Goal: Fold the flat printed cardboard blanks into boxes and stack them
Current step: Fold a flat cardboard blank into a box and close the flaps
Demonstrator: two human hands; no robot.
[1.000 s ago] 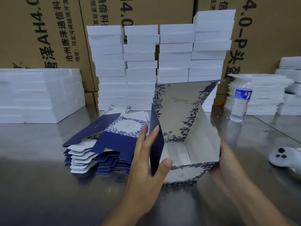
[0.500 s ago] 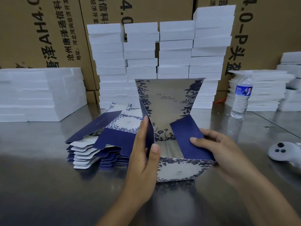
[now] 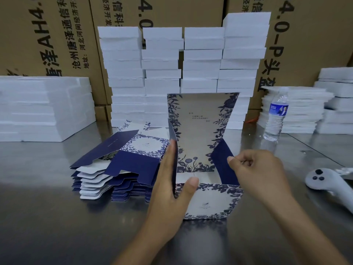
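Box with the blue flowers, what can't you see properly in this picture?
- Head view: tiny print on the half-folded blue-flowered cardboard box is too small to read.
- Head view: the left hand hides that box's near left corner.
- Head view: the white plastic controller is cut off by the right edge.

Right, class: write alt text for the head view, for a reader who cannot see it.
A left hand holds one side flap and a right hand the other of a half-folded blue floral box, beside flat blanks on a steel table.
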